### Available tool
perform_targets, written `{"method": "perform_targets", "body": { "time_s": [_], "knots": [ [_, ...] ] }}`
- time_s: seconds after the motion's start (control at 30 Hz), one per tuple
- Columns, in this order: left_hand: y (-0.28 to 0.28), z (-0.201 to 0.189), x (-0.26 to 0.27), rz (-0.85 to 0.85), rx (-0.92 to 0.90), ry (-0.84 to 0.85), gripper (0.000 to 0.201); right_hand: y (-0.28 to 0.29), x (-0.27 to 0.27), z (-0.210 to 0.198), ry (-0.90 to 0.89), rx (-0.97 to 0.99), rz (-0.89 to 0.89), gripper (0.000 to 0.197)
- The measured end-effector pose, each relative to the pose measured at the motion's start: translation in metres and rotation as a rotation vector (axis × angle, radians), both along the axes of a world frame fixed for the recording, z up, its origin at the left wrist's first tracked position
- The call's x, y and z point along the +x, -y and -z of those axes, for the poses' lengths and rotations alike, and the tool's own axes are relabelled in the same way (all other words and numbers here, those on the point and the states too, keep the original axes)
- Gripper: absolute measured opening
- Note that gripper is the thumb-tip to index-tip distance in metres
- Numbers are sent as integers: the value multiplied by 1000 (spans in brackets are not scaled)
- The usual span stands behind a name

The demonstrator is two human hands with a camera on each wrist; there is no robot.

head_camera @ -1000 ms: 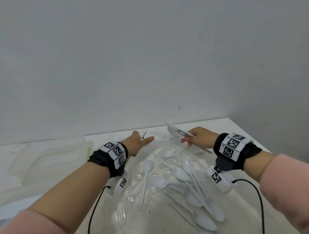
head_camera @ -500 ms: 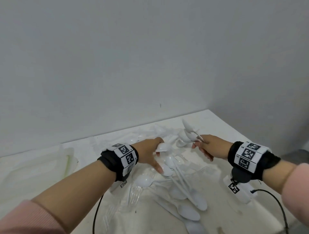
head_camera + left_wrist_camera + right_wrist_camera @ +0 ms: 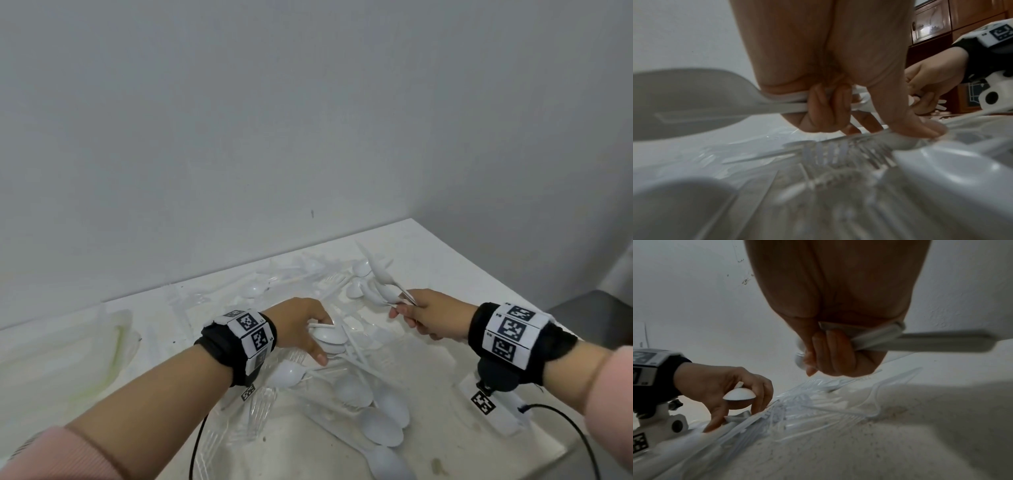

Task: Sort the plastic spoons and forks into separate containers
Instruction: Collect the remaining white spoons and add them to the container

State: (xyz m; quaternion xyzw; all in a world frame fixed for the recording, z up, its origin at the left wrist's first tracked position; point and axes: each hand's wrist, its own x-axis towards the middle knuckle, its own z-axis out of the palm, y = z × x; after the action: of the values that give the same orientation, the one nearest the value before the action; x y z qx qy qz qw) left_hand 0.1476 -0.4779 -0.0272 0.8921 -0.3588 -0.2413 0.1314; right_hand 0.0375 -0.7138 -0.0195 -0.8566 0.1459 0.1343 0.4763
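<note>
While the mixed heap of white spoons (image 3: 380, 423) and clear forks (image 3: 255, 413) lies spread over the middle of the bench (image 3: 442, 260), both hands are busy gathering spoons from it. A held spoon (image 3: 327, 334) sits in the left hand (image 3: 301, 330), its handle trapped under the curled ring and little fingers as the left wrist view shows, while the thumb and forefinger of that hand reach down onto the pile, touching a white handle among the clear fork tines. Just to the right, the right hand (image 3: 430, 317) is closed in a fist round a bundle of spoons (image 3: 378, 277), their bowls fanning up and away from the knuckles and their handles poking out past the palm in the right wrist view. Further out, a pale translucent container (image 3: 65, 353) rests at the left end of the bench, well apart from the heap; whether a second container is there I cannot tell. By my reading the work is at the collecting step, with much of the pile not yet sorted. Next the left hand would need to pinch another spoon free without dragging the tangled forks along, keeping the one it carries, and then both bundles want carrying to the spoon container. Slippery handles stacked in one fist could slide out if the grip loosens.
</note>
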Motion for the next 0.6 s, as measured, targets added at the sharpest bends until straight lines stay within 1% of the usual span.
{"method": "perform_targets", "body": {
  "time_s": [0.17, 0.37, 0.5, 0.6],
  "knots": [
    [4, -2, -3, 30, 20, -16, 59, -4, -4, 0, -28, -25, -41, 20],
    [5, 0, -3, 21, 20, -17, 58, -11, -7, -1, -44, -7, -83, 22],
    [0, -3, 2, -14, -79, -65, 49, -9, -9, 3, -54, -7, -102, 23],
    [-6, -11, 7, -23, -140, -22, 49, -5, -12, 5, -41, 37, -94, 23]
  ]
}}
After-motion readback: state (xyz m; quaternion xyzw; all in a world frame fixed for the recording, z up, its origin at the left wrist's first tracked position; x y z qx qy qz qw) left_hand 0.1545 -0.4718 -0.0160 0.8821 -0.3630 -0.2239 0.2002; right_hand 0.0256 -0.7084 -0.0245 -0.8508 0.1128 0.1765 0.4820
